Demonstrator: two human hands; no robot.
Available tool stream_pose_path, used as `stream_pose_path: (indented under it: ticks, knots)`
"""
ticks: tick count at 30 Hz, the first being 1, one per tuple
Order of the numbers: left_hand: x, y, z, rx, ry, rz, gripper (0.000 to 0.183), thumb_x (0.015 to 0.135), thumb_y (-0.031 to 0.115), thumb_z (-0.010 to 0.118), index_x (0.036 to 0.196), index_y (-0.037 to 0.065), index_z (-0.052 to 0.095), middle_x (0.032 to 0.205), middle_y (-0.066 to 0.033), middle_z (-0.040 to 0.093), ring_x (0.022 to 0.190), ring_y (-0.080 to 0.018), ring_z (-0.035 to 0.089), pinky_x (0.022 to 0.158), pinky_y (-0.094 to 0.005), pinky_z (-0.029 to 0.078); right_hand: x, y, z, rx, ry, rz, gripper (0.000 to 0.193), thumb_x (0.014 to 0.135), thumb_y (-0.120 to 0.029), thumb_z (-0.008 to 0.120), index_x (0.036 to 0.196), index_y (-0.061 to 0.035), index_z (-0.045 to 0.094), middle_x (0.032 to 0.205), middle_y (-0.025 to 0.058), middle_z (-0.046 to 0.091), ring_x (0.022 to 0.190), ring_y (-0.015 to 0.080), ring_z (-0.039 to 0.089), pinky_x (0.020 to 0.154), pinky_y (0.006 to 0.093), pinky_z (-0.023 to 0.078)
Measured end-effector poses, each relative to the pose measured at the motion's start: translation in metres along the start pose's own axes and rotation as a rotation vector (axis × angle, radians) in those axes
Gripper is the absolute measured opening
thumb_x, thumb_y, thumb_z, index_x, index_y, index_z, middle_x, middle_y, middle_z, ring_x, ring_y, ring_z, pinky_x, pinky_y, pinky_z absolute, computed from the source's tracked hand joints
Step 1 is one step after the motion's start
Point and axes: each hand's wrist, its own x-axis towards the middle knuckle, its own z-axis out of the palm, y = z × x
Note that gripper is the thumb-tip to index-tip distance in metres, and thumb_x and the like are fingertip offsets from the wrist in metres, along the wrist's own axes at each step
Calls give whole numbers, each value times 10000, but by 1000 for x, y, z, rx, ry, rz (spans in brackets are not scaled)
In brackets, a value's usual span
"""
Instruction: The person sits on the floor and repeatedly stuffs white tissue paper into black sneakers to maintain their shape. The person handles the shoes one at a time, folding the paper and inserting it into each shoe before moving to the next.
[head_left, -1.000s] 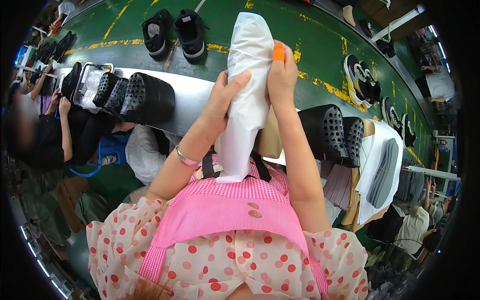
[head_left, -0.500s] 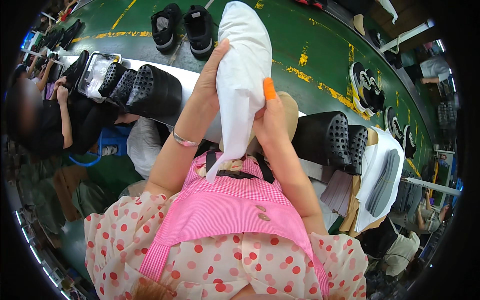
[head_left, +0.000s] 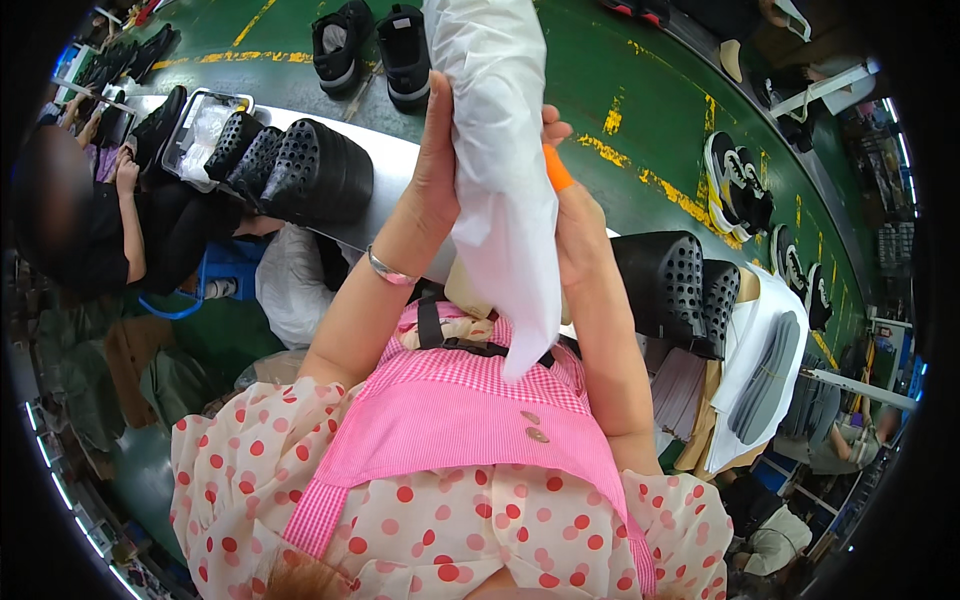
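Between my two hands is a long white cover, thin and wrinkled like paper or soft fabric, drawn over a foot-shaped form (head_left: 500, 150). Its upper end runs out of the picture at the top, and its loose narrow tail hangs down over my pink apron (head_left: 450, 420). My left hand (head_left: 436, 160) grips the left side, thumb upward, with the other fingers hidden behind. On the right side my right hand (head_left: 578, 225) holds it, an orange finger cover (head_left: 556, 168) on one digit and fingertips showing past the edge.
Black perforated shoe-shaped holders (head_left: 318, 172) stand on the white bench (head_left: 390, 165) to the left, with similar black holders (head_left: 655, 285) at right. Beyond them lie grey insoles (head_left: 765, 375) on white sheets. Black shoes (head_left: 405, 55) are across the bench. A co-worker (head_left: 75, 210) sits at far left.
The white-covered form has moved up, its top leaving the picture. Its tail has swung right, and my right hand has shifted outward along its side.
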Motion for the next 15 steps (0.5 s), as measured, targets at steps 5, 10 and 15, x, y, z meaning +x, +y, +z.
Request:
stream_pose_path:
  ticks: [5, 10, 15]
  knots:
    - [8, 16, -19, 235, 205, 185, 1033, 740, 851, 429, 1214, -62, 519, 1003, -197, 655, 952, -273, 656, 854, -388, 551, -34, -30, 16, -181, -167, 80, 686, 923, -448, 585, 1423, -31, 369, 1286, 94, 540, 1131, 165, 555, 939, 307, 465]
    - [10, 6, 0, 406, 281, 383, 769, 823, 717, 525, 1219, 58, 526, 1121, -54, 604, 1047, -161, 591, 905, -324, 504, -24, -13, 19, -615, -37, -78, 660, 826, -283, 717, 1349, 0, 430, 1192, 107, 587, 1004, 167, 602, 825, 293, 500]
    - [17, -2, 8, 387, 498, 473, 790, 829, 703, 536, 1267, 49, 473, 1147, -53, 571, 1098, -178, 562, 934, -338, 487, -15, -11, 24, -989, 181, -140, 590, 778, -162, 757, 1265, 12, 473, 1037, 145, 652, 804, 187, 663, 681, 309, 538]
